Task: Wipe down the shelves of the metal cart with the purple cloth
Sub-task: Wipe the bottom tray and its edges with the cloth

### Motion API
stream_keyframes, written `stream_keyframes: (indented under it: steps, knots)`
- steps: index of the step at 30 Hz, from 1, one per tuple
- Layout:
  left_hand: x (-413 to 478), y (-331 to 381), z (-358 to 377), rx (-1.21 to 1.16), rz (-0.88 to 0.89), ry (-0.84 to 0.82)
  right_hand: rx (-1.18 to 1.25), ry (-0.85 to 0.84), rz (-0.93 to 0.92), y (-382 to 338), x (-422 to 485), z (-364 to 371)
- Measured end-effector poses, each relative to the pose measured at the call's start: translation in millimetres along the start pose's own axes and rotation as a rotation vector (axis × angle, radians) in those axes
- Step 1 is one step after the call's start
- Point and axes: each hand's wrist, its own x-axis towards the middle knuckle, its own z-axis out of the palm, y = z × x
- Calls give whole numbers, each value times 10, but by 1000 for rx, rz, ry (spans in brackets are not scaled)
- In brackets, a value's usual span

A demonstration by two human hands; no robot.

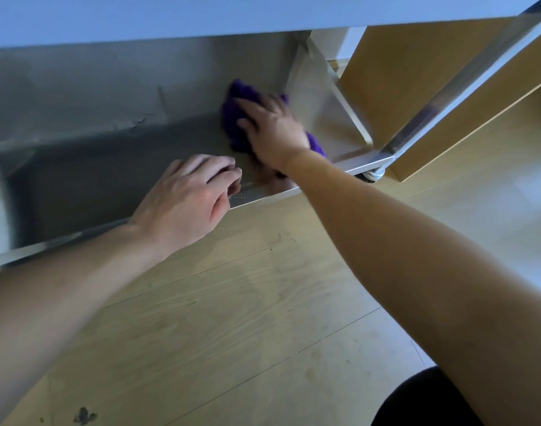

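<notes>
Low down near the floor (pixel 247 302) here, pale wood planks filling the lower half of the frame, with a dark smudge at the bottom left. Across the top runs the underside of an upper shelf (pixel 201 13), pale blue-grey. Below it, the cart's (pixel 417 118) bottom shelf (pixel 115 167), dull grey steel with a raised front rim, sits in shadow through the middle left. A shiny post (pixel 466 78) climbs toward the upper right, a caster (pixel 374 173) under its corner, and a wooden panel (pixel 417 72) stands just behind. The cloth (pixel 237 118), deep purple and fluffy, lies bunched on the shelf at its right end, centre of frame, slightly blurred. The right hand (pixel 272 130) presses flat on top of it, fingers spread wide, palm down, covering most of it. The left hand (pixel 186 198) rests on the front rim, fingers curled loosely over the edge, holding nothing but the rim. Both forearms are bare.
</notes>
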Motion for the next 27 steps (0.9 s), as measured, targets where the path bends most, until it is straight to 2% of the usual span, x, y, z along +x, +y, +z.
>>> stream_keyframes:
  steps: [2, 5, 7, 12, 16, 18, 23, 25, 27]
  knots:
    - [4, 4, -10, 14, 4, -4, 0, -36, -182, -256, 15, 93]
    - [-1, 11, -7, -3, 3, -3, 15, -65, -222, -118, 39, 57]
    - [-10, 5, 3, -19, -3, 5, 49, -9, -107, 178, 18, -26]
    - [-2, 11, 15, -17, 1, 14, 42, 138, 363, 1027, -204, -300]
    - [15, 11, 10, 6, 5, 3, -34, 159, 517, 865, -203, -268]
    - [16, 13, 2, 16, 3, -5, -44, 117, 459, 578, -162, -203]
    - [19, 40, -17, 20, -12, -24, -2, -31, -77, -146, -47, -11]
    - [13, 39, -22, 21, -14, -23, 18, -62, -135, -209, -26, 25]
    - [4, 30, -24, -5, -20, -16, 23, -35, -101, -114, -38, 2]
